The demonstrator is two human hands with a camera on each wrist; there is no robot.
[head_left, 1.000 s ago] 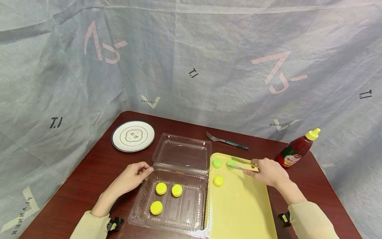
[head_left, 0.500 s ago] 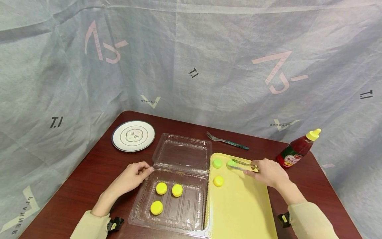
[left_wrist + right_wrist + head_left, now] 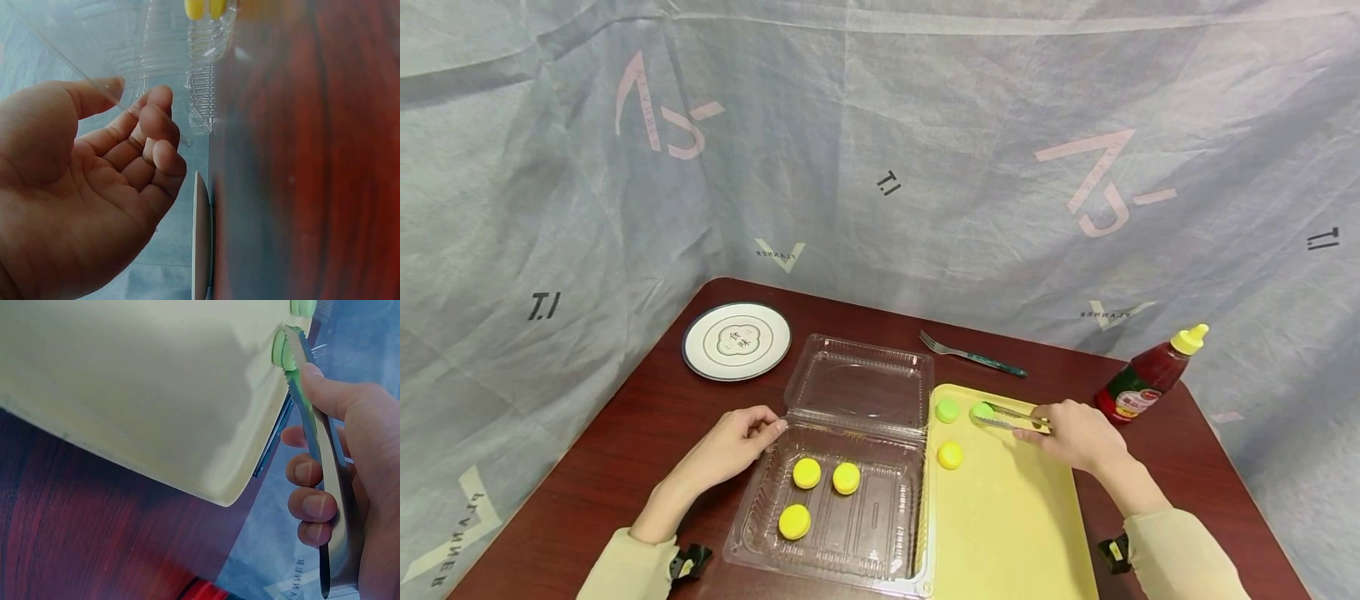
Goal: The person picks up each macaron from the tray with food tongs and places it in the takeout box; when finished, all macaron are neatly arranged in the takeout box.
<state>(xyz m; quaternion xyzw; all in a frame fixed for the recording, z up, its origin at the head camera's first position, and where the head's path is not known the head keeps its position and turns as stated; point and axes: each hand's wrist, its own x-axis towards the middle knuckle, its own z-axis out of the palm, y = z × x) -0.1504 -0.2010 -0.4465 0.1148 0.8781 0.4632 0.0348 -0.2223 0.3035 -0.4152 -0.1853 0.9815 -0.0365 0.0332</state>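
In the head view my left hand (image 3: 737,446) pinches the left rim of an open clear plastic container (image 3: 865,542) near its hinge. Inside it lie three yellow macarons (image 3: 794,522). On the right, my right hand (image 3: 1082,433) holds metal tongs (image 3: 342,550), thumb on one arm and fingers curled round the other. Their toothed tips straddle a green macaron (image 3: 279,351) at the far end of the yellow tray (image 3: 1007,517). A second green macaron (image 3: 947,411) sits to its left, and a yellow macaron (image 3: 950,455) lies nearer on the tray.
A white plate (image 3: 700,354) with a blue rim stands at the back left. Behind the tray lies a fork (image 3: 992,363). A red sauce bottle (image 3: 1150,375) with a yellow cap stands beyond my right hand. Grey cloth (image 3: 880,233) hangs behind the table.
The tongs' tips have drawn slightly closer together around the green macaron. Both hands have stayed almost in place.
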